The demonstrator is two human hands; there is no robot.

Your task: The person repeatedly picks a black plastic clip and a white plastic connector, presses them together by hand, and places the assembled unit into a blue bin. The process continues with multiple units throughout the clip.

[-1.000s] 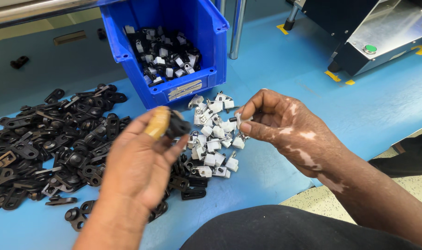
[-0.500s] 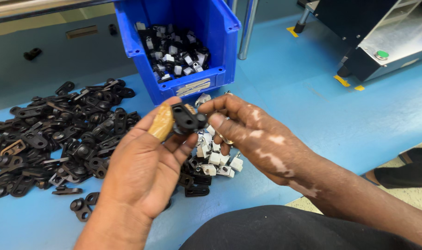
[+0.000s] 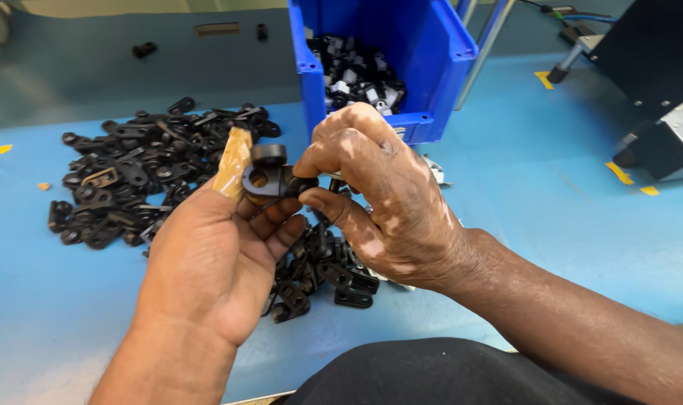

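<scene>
My left hand [image 3: 206, 262] holds a black plastic bracket [image 3: 265, 177] with round holes, raised above the blue table; its index finger wears a tan tape wrap [image 3: 232, 161]. My right hand [image 3: 382, 202] is curled over the bracket's right side, thumb and fingers pinching at it; whatever small piece it presses there is hidden. Beneath both hands lies a small heap of black brackets [image 3: 322, 277], with a few white clips [image 3: 431, 171] peeking out behind my right hand.
A large pile of black brackets [image 3: 139, 176] spreads over the blue table [image 3: 521, 210] at the left. A blue bin [image 3: 424, 60] holding black-and-white assembled parts [image 3: 356, 79] stands at the back. A dark machine [image 3: 656, 82] sits at the far right.
My right hand left the white clips and came over to the bracket in my left hand, closing on it. Both hands rose nearer the camera, and the view shifted left.
</scene>
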